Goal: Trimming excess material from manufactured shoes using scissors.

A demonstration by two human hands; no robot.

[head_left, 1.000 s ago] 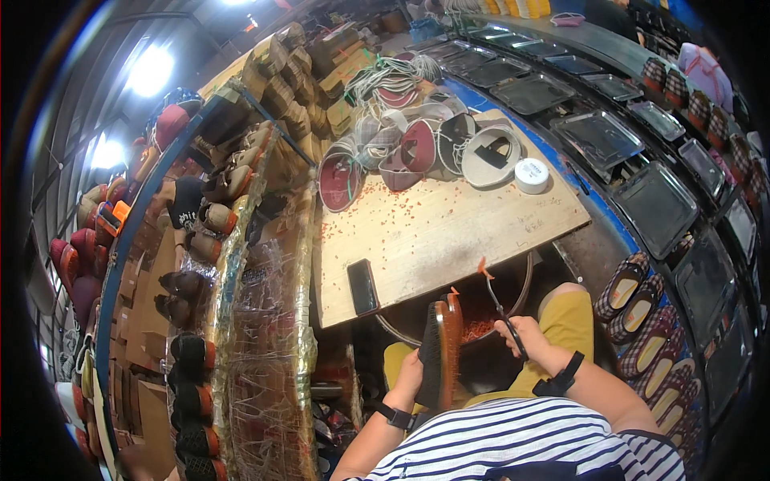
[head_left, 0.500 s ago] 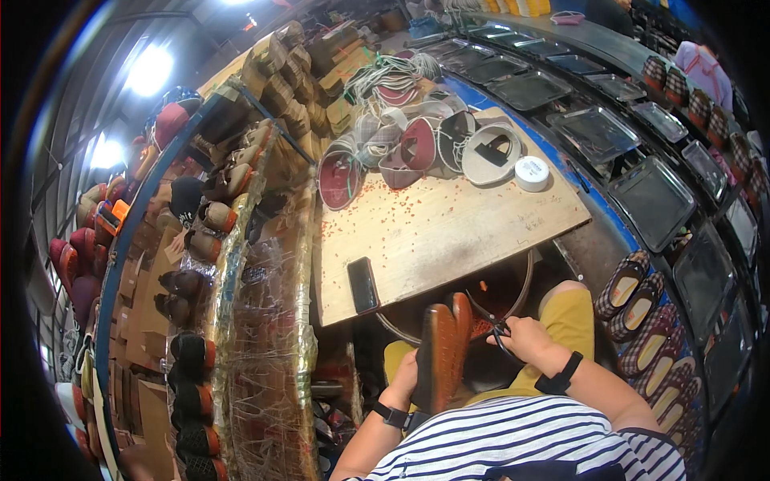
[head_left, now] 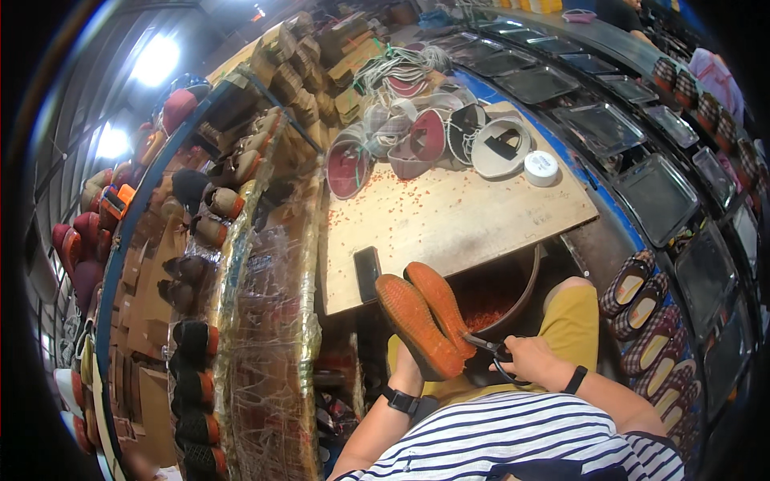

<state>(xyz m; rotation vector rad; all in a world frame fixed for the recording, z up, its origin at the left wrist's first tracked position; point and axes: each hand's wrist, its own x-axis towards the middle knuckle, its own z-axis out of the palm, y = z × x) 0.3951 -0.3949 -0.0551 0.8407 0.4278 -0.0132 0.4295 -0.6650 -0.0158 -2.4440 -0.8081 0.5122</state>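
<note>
there is one view only, a wide fisheye camera worn on the person's head, tilted steeply down and forward. it sits close above the striped-shirted chest and the two forearms that enter from the lower edge, so the left hand (head_left: pixel 407 370) and right hand (head_left: pixel 539 362) lie near the bottom centre. farther ahead, mid-frame, is the pale wooden board worktop (head_left: pixel 449 228); straight edges such as the blue-edged shoe rack (head_left: pixel 128 240) bend round the rim. no second view shares the scene.
</note>
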